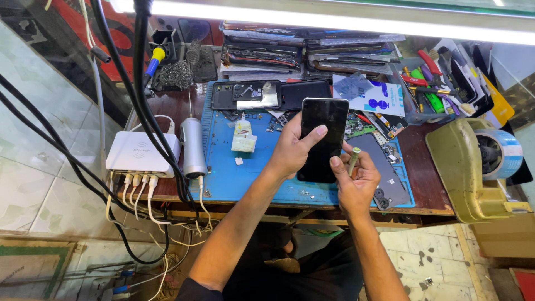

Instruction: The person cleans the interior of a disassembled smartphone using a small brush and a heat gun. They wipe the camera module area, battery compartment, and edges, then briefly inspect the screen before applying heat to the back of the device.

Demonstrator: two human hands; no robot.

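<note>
Cluttered workbench (429, 145); phone (322, 139) hides left hand (290, 153) fingers.

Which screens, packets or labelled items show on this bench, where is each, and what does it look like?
Phone: held upright in the left hand, the right hand at its lower edge; tall black rectangle, screen dark.
Packet: flat behind the phone; white with blue print.
Small bottle: on the blue mat; white with a small red label.
Charging hub: left of the mat; white rounded box with faint print.
</note>
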